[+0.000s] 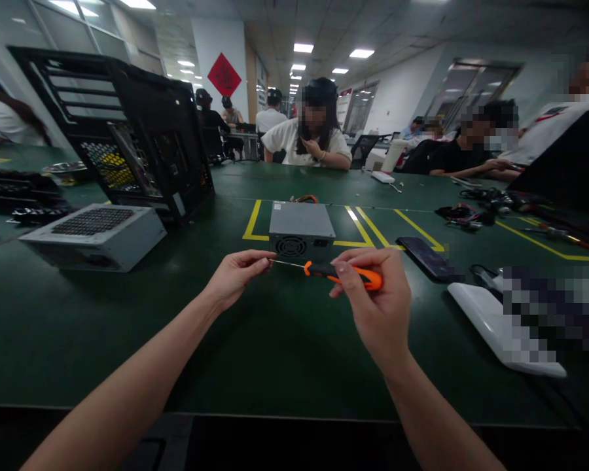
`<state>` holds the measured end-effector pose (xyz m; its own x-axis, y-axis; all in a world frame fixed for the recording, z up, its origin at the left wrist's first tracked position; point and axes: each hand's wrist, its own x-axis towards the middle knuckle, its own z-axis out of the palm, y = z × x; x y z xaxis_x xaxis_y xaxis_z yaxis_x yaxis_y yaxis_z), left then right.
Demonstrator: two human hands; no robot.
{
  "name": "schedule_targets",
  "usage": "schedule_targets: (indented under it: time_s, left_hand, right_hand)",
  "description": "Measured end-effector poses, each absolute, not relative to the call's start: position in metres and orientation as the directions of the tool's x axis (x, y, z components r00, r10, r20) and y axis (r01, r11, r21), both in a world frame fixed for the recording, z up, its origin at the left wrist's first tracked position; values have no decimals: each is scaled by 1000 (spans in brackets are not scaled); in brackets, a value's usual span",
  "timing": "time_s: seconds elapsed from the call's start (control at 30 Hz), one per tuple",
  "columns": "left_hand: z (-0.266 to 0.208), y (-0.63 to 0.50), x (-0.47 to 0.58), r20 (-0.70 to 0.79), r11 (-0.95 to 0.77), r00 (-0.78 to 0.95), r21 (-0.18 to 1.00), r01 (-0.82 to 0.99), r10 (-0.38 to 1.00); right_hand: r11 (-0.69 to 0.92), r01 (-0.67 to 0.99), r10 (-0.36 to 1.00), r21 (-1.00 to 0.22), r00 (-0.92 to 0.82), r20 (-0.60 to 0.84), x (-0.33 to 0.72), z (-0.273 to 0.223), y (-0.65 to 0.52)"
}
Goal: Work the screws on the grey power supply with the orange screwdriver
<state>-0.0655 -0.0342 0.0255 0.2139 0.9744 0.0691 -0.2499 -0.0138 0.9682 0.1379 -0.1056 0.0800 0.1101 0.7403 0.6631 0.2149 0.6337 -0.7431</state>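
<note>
My right hand [380,294] is closed round the orange-and-black handle of a screwdriver [343,273], whose thin shaft points left. At the tip of that shaft, the thumb and fingers of my left hand [240,275] are pinched together. Whatever they pinch is too small to make out. Just beyond the screwdriver, a grey computer power supply [302,224] lies on the green table, its round fan grille and power socket facing me. Coloured wires come out behind it. Both hands are in the air over the table, apart from the power supply.
On the left stand an open black computer case [167,144] and a second power supply [98,235]. To the right lie a phone [426,257], a white device [495,327] and tangled cables [466,214]. A person [309,131] sits across the table [275,360], whose near edge runs below my hands.
</note>
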Motion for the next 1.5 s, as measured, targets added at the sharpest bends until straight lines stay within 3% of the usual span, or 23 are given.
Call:
schedule_targets:
  time_s: [0.17, 0.27, 0.37, 0.43, 0.53, 0.67, 0.8, 1.0, 1.3, 1.5]
  left_hand:
    - [39, -39, -70, 54, 53, 279, 931, -362, 959]
    - [49, -45, -67, 93, 52, 329, 912, -407, 940]
    - [54, -50, -57, 95, 75, 377, 907, -414, 921]
    - [54, -51, -48, 50, 131, 403, 903, -409, 914]
    - [52, -51, -31, -34, 239, 437, 874, -424, 899]
    - [50, -45, -9, -103, 324, 457, 839, -438, 883]
    - [45, -35, 12, -184, 393, 451, 814, -428, 873]
    - [35, -25, 44, -233, 443, 463, 792, -420, 855]
    - [32, -15, 41, -304, 459, 346, 641, -615, 888]
    - [47, -16, 17, -134, 377, 370, 566, -733, 919]
  right_hand:
    - [599, 508, 766, -618, -139, 628, 151, 73, -131]
    - [488, 499, 858, -716, -126, 497, 149, 57, -146]
    - [194, 284, 981, -939, -87, 176, 142, 38, -156]
    - [28, 96, 996, -995, -84, 20, 138, 29, -160]
    - [-115, -156, 993, -981, -53, -108, 133, 24, -163]
    - [-257, -446, 964, -858, -55, -260, 132, 25, -161]
    - [-295, -580, 941, -759, -38, -337, 133, 23, -151]
    - [-331, -645, 905, -689, -11, -425, 134, 23, -129]
    - [-310, -642, 892, -701, 59, -448, 143, 22, -108]
    - [-268, -479, 946, -836, 32, -323, 149, 29, -124]
